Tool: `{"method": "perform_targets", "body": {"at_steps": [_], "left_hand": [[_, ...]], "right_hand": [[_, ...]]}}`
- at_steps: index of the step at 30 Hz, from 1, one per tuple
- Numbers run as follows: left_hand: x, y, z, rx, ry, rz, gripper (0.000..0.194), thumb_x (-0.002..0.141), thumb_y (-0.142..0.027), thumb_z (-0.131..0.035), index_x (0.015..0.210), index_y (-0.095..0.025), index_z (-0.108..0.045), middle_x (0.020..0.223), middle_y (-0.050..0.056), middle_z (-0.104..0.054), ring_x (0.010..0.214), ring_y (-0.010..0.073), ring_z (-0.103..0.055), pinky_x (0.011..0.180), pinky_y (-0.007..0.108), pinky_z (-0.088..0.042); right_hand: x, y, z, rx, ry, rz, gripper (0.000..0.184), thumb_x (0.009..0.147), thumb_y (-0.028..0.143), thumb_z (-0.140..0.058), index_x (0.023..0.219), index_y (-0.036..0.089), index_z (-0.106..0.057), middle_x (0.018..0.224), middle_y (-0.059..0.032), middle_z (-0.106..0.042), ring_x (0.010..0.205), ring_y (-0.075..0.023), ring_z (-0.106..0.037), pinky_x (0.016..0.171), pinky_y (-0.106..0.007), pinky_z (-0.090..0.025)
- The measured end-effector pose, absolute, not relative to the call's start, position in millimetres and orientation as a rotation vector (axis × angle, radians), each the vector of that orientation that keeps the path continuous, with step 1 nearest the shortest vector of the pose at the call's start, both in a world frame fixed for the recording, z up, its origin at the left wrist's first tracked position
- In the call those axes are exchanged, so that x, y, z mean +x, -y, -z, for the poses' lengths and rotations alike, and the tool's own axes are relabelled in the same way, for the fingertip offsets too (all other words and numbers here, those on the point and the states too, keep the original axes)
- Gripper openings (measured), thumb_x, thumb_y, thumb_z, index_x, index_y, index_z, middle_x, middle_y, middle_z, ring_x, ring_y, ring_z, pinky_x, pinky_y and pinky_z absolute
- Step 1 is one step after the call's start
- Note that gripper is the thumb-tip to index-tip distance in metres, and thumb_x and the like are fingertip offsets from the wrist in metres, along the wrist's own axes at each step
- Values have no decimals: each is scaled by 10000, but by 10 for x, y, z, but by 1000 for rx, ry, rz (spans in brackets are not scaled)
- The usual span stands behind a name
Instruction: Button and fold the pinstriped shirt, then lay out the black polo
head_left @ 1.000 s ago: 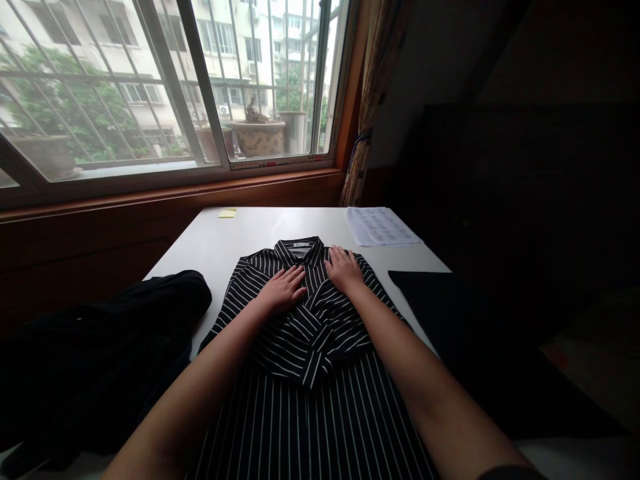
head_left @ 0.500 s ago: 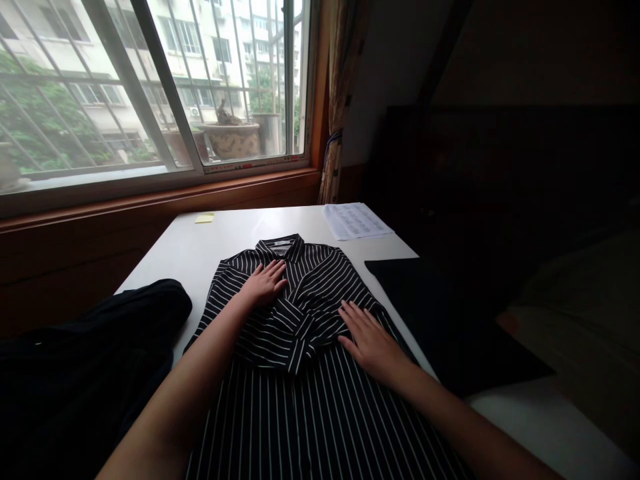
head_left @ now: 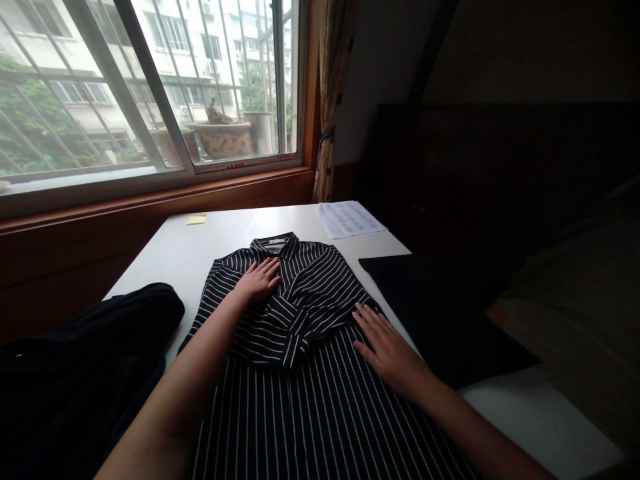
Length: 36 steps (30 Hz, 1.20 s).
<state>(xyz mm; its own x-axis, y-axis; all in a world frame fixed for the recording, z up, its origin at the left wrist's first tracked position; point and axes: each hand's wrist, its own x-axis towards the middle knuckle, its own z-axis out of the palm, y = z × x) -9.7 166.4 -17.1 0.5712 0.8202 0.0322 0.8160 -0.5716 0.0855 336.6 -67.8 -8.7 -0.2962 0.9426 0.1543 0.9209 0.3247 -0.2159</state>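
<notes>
A black shirt with white stripes [head_left: 300, 407] lies spread on the white table, its collar pointing to the window. Both sleeves are folded inward across the front, with the cuffs meeting near the middle. My left hand [head_left: 259, 280] lies flat on the upper chest just below the collar, fingers spread. Over the right side of the shirt, by the bend of the folded sleeve, my right hand [head_left: 385, 343] rests with its fingers stretched out. Neither hand grips the cloth. My forearms cover parts of the shirt's sides.
Dark clothing [head_left: 90, 373] is heaped at the left edge of the table [head_left: 145, 267]. A flat black piece [head_left: 440, 320] lies on the right. Printed sheets [head_left: 353, 220] and a yellow sticky note [head_left: 197, 219] are at the far end, below the window [head_left: 235, 87].
My right hand has slid outward to the right along the shirt, away from the folded cuffs. My left hand stays on the chest. The whole view has shifted slightly.
</notes>
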Motion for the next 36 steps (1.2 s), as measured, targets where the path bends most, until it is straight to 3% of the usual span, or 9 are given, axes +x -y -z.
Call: {"method": "perform_targets", "body": {"at_steps": [5, 17, 30, 36], "left_hand": [[-110, -1726, 157, 2718, -1445, -87, 638, 1022, -563, -194, 1583, -258, -181, 1650, -8, -161, 1532, 234, -115, 1229, 518, -107], [-191, -1972, 180, 2705, -1479, -67, 656, 1016, -579, -196, 1584, -252, -175, 1651, 5, -149, 1532, 240, -115, 1225, 513, -106], [-258, -2091, 222, 2722, -1472, -110, 669, 1011, -599, -206, 1580, -249, -193, 1647, 2, -166, 1529, 246, -131, 1224, 519, -110], [-258, -2044, 216, 2749, -1457, -211, 624, 1017, -554, -265, 1560, -246, -276, 1628, 14, -249, 1514, 267, -198, 1218, 527, -157]], "right_hand": [[3295, 543, 82, -1706, 2454, -145, 661, 1023, 564, -313, 1579, 218, -231, 1649, -56, -165, 1523, -249, -153, 1237, -514, -195], [3334, 200, 72, -1666, 2499, -140, 663, 1025, 572, -277, 1585, 226, -209, 1655, -53, -155, 1527, -234, -134, 1248, -484, -130], [3323, 53, 68, -1661, 2505, -143, 672, 1021, 572, -289, 1585, 216, -211, 1653, -54, -155, 1526, -231, -135, 1250, -474, -136], [3361, 191, 54, -1664, 2485, -117, 646, 1029, 547, -296, 1583, 223, -217, 1648, -51, -170, 1523, -228, -153, 1246, -483, -170]]}}
